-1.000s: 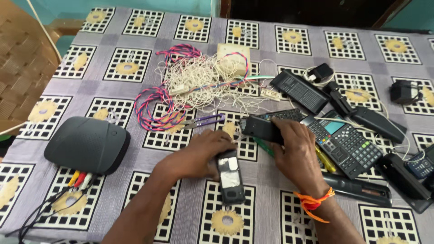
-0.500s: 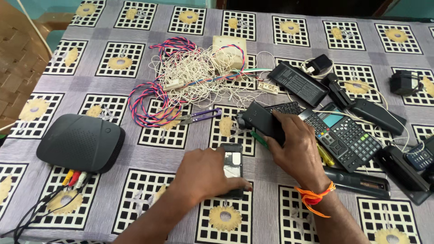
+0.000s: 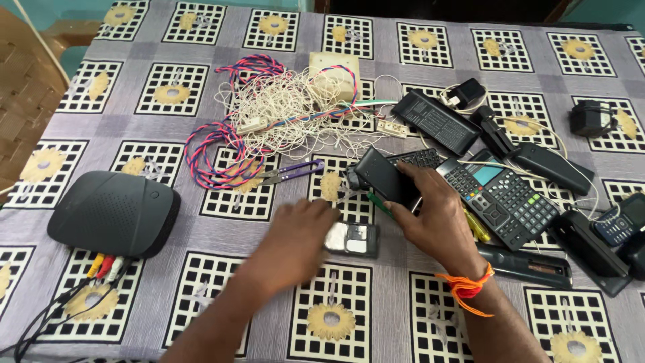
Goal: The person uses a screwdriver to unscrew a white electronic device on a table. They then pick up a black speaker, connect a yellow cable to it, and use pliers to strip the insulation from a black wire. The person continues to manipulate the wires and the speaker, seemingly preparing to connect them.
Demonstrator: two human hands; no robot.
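Open tabletop (image 3: 222, 47) near front edge and far left. Wire tangle (image 3: 295, 111) blocks ahead; calculator (image 3: 500, 198), remotes, adapters crowd right; black router (image 3: 114, 212) blocks left.

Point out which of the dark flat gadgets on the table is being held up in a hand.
The black slab gripped by the right hand. The other dark gadgets to its right lie flat on the cloth, untouched.

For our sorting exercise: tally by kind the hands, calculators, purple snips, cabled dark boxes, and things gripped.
Hands: 2, left hand, right hand
Calculator: 1
Purple snips: 1
Cabled dark box: 1
Black device gripped by right hand: 1
Total: 6
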